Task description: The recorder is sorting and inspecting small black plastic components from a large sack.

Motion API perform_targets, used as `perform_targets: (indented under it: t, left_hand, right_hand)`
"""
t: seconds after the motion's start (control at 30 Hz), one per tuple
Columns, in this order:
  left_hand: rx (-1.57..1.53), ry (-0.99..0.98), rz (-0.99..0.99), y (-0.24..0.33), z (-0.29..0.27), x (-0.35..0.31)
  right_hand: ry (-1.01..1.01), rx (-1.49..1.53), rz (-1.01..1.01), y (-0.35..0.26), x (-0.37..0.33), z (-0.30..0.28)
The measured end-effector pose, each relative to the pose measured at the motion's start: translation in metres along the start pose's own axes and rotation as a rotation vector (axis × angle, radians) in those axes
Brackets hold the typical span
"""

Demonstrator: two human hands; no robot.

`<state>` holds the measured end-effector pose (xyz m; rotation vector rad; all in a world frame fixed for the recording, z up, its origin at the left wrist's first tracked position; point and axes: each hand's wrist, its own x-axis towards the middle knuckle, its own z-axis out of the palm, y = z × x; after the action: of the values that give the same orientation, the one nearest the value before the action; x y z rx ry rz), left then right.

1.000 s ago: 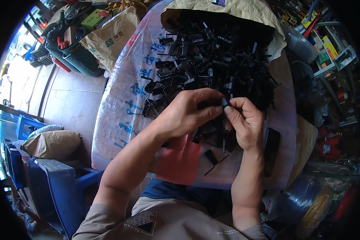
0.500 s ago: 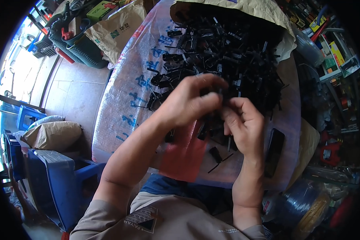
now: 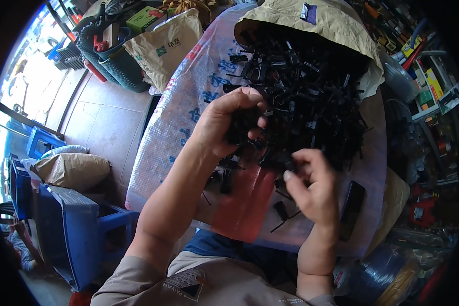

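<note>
Curls left hand (image 3: 217,122) round black parts (image 3: 241,125). Pinches another part (image 3: 289,164), blurred, in right hand (image 3: 316,188), no longer meeting left.

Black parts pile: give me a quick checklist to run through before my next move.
1. Hands apart: ok; a gap separates left hand and right hand.
2. Left hand's hold: cannot tell; dark shapes blend with the pile.
3. Right hand's hold: cannot tell; blurred.
4. All parts in the pile: not ok; a loose black part lies apart.
5. Black phone clear of the right hand: ok.
6. Paper bag open: ok.
</note>
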<state>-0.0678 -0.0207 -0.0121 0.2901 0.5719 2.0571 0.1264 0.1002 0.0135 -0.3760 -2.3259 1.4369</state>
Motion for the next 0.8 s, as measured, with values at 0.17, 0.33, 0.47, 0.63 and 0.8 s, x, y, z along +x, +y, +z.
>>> perform_targets:
  t: [0.17,0.33,0.47,0.63,0.8]
  left_hand:
    - [0.479,-0.033,-0.154,-0.011,0.024,-0.005]
    - [0.896,-0.076,-0.064,-0.016,0.032,-0.013]
    - [1.028,-0.183,0.148,-0.027,0.03,-0.013]
    - [1.144,-0.215,0.584,-0.062,0.035,-0.008]
    - [1.175,-0.135,0.465,-0.059,0.026,-0.01]
  right_hand:
    - [0.207,0.29,-0.144,0.025,0.012,-0.022]
    - [0.225,0.347,-0.152,0.033,0.023,-0.018]
    - [0.22,0.153,-0.216,0.046,0.022,-0.023]
    - [0.172,0.279,-0.146,0.048,0.012,-0.03]
    - [0.237,0.109,-0.07,0.024,0.013,-0.005]
